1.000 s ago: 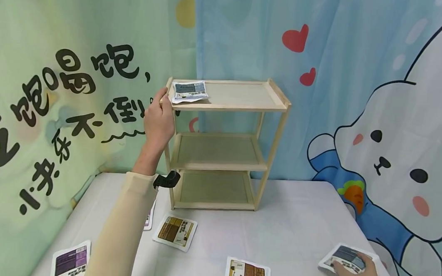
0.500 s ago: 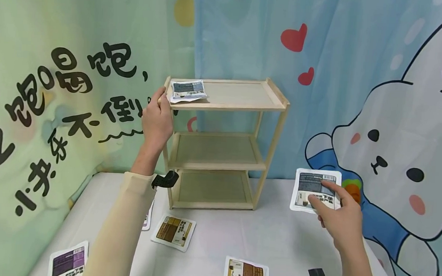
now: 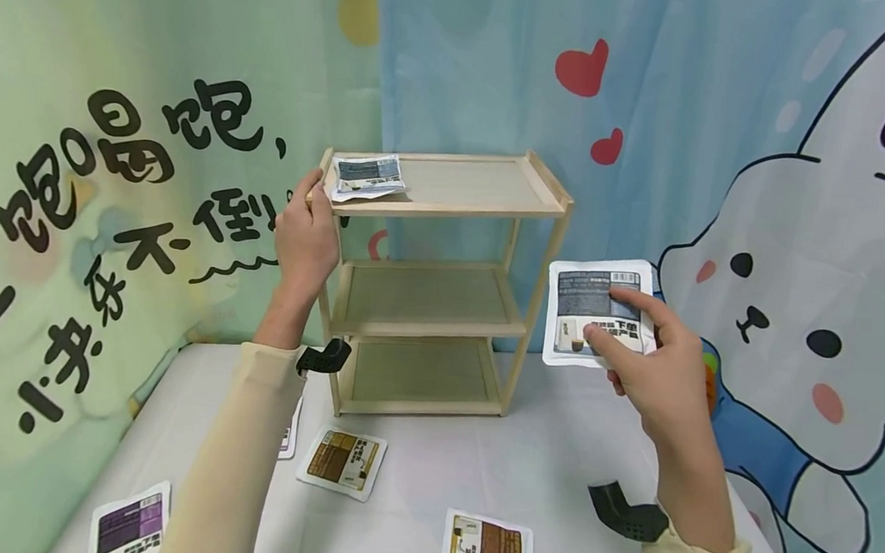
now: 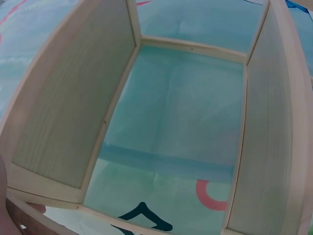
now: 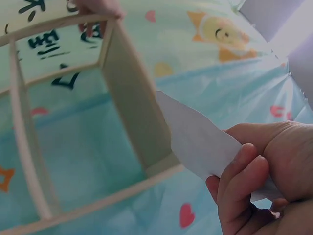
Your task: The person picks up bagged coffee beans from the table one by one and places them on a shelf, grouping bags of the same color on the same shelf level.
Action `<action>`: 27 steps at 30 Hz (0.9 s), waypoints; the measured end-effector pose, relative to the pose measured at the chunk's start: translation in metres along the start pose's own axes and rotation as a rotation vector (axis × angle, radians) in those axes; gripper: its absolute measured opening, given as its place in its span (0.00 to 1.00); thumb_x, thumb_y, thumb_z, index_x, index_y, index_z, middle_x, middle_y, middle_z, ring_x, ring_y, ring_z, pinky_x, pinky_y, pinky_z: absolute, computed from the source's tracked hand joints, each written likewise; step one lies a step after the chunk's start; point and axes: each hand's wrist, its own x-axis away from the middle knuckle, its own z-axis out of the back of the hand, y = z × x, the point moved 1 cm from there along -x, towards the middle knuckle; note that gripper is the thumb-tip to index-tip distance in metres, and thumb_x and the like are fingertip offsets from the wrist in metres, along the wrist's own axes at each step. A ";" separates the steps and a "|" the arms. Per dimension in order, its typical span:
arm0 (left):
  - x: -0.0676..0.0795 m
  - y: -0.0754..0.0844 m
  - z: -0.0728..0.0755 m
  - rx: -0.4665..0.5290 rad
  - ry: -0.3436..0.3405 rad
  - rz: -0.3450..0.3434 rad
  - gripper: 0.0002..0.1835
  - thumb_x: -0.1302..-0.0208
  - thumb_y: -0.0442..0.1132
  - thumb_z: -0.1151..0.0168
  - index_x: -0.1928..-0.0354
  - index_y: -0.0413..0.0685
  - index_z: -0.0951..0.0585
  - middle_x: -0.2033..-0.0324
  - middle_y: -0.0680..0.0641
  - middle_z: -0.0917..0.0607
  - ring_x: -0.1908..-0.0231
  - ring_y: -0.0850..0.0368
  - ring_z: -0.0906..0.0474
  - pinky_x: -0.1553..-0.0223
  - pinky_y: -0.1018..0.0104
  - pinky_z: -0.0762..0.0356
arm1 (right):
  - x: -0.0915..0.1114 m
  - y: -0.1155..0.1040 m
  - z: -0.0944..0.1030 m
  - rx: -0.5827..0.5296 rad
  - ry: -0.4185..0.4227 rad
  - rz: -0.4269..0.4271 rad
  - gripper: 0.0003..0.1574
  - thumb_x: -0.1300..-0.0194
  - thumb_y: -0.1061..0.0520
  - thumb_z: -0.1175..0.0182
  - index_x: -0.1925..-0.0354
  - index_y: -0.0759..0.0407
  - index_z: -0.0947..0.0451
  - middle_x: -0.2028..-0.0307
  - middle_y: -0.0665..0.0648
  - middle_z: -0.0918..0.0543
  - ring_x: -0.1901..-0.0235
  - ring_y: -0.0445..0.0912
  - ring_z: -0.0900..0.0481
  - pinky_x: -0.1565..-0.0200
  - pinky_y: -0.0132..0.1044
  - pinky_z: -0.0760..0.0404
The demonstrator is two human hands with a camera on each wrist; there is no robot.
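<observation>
A three-tier wooden shelf rack (image 3: 485,183) stands at the back of the white table. My left hand (image 3: 305,240) grips the left end of its top tier. Right beside those fingers, a white packet with a blue-grey label (image 3: 368,175) lies on that tier. To the right of the rack, my right hand (image 3: 665,388) pinches a matching packet (image 3: 586,292) above the table, label toward me. In the right wrist view, the held packet's plain white back (image 5: 195,132) shows, with several fingers curled behind it. Mostly the rack's tiers (image 4: 68,98) fill the left wrist view.
On the table lie a brown-label packet (image 3: 343,462) before the rack, another brown-label packet (image 3: 487,546) at the front edge, and a purple-label packet (image 3: 129,527) at front left. My left sleeve (image 3: 226,449) partly hides one more packet (image 3: 289,435). Printed curtains (image 3: 460,77) hang behind.
My right hand has lifted the blue-grey packet from the table's right side and carried it up and left toward the rack. My left hand keeps its grip on the top tier.
</observation>
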 end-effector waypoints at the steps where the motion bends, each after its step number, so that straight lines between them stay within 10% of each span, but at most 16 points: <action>1: 0.000 0.000 0.000 0.000 0.003 -0.002 0.26 0.24 0.48 0.65 0.33 0.50 0.28 0.46 0.41 0.19 0.77 0.50 0.35 0.75 0.60 0.42 | -0.003 -0.005 -0.001 -0.007 -0.006 0.018 0.37 0.37 0.53 0.34 0.31 0.51 0.33 0.46 0.63 0.30 0.73 0.45 0.25 0.81 0.30 0.27; 6: 0.000 0.000 0.001 0.001 0.011 -0.008 0.26 0.24 0.48 0.65 0.33 0.50 0.28 0.63 0.37 0.16 0.83 0.53 0.41 0.78 0.60 0.43 | -0.019 -0.028 -0.007 -0.041 -0.039 0.077 0.36 0.36 0.53 0.34 0.32 0.50 0.32 0.49 0.60 0.30 0.73 0.46 0.26 0.80 0.29 0.27; 27: 0.001 0.001 -0.003 0.013 0.028 0.010 0.26 0.24 0.49 0.65 0.33 0.50 0.28 0.60 0.39 0.17 0.81 0.53 0.41 0.76 0.61 0.43 | -0.115 -0.096 -0.031 -0.093 -0.176 0.041 0.35 0.37 0.51 0.34 0.33 0.49 0.31 0.50 0.57 0.31 0.81 0.45 0.32 0.80 0.31 0.30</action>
